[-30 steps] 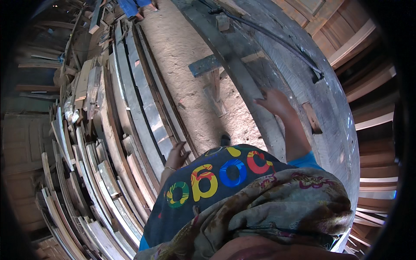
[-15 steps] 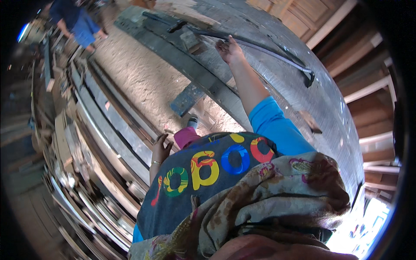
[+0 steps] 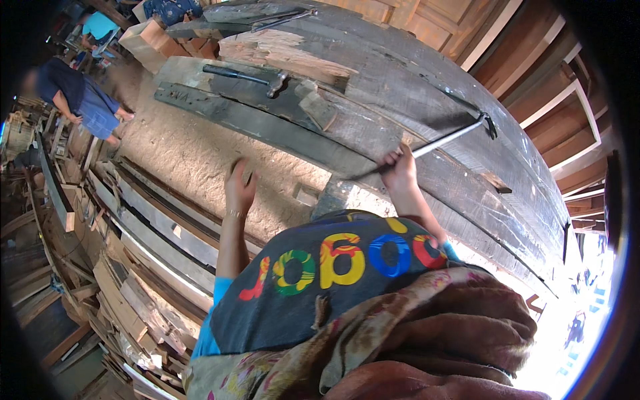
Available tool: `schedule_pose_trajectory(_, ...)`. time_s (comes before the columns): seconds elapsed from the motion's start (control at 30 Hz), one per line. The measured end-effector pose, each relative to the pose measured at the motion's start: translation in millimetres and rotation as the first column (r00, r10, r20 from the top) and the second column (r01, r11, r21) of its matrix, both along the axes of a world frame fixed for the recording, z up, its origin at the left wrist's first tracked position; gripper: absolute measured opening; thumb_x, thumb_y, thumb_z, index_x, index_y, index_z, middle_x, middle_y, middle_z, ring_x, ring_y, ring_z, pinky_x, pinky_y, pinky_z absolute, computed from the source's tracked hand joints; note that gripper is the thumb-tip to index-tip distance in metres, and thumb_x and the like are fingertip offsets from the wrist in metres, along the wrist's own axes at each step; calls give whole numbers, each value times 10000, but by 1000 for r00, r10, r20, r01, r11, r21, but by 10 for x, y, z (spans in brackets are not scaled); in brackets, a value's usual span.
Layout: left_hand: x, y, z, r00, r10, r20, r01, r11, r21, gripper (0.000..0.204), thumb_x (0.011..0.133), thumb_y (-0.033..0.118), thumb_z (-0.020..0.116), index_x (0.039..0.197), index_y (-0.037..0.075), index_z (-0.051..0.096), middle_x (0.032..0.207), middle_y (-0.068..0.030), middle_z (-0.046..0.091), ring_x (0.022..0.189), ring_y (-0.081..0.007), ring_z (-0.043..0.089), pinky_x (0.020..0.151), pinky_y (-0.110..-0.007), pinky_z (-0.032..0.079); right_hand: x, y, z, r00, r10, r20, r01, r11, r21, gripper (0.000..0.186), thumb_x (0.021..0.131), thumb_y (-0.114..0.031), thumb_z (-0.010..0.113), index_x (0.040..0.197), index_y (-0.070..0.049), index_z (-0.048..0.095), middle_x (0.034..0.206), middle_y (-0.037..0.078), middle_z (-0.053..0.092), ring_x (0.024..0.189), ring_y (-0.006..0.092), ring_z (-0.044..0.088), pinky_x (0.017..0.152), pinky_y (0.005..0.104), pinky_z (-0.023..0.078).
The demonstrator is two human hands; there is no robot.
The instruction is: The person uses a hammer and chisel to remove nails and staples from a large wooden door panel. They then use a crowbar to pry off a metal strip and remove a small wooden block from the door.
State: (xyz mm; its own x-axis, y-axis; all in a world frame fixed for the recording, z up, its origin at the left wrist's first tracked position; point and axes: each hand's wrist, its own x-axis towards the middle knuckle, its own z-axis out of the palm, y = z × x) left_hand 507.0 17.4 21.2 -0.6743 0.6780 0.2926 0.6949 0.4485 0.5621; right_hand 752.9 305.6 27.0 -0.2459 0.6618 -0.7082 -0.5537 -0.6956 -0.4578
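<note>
My right hand [image 3: 400, 168] is closed around the dark grip of a long hammer [image 3: 445, 141] with a pale metal shaft. Its dark head points to the right, over the broad grey timber surface [image 3: 433, 100]. Holding nothing, my left hand [image 3: 240, 188] hovers over the dusty floor with fingers apart, slightly blurred. A second hammer [image 3: 241, 75], with a dark handle and metal head, lies on the boards farther off. Beside its head sits a small wood block [image 3: 318, 108].
Long planks and scraps [image 3: 160, 227] are stacked along the left. A splintered pale timber [image 3: 287, 55] lies on the far boards, a wood offcut [image 3: 497, 182] on the right. Another person [image 3: 83, 97] stands at far left on the dusty floor [image 3: 180, 147]. Wooden frames [image 3: 553, 127] line the right.
My right hand, open beside the long hammer before, now grips it and has drawn it nearer. My left hand has moved forward, away from my body. The view has shifted.
</note>
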Motion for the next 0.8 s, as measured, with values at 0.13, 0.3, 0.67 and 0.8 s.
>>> schedule_pose_trajectory(0.13,-538,846,146,989,-120,-83,136,964,230,377,810,169,663,1150,38,566,1108,-194,583,1056,-361,538,879,-413,450,591,-113,141,999,46,14,-48,968,247,262,909,-289,575,733,-159,432,546,-58,293,433,83,287,421,254,278)
schedule_pose_trajectory(0.3,-634,1733,330,956,-293,-5,276,894,354,295,809,144,687,1079,43,623,1115,-143,613,1048,-271,578,909,-331,438,1592,252,262,963,178,202,-237,916,324,239,915,-234,572,744,-169,418,534,-82,327,410,39,290,380,209,233)
schedule_pose_trajectory(0.67,460,1730,-39,918,-359,168,259,865,429,189,849,94,633,1027,32,642,1124,-110,612,1055,-256,575,896,-353,449,3240,-517,936,-192,6,981,-916,358,-181,270,780,-257,715,838,-21,598,745,110,595,652,247,593,589,345,457)
schedule_pose_trajectory(0.8,655,1611,-116,910,-302,285,140,870,474,160,876,82,604,1019,18,638,1126,-98,615,1037,-216,578,893,-332,450,3194,-432,988,-325,134,936,-932,122,-342,334,833,-367,637,883,-37,617,790,137,626,725,313,610,671,402,480)
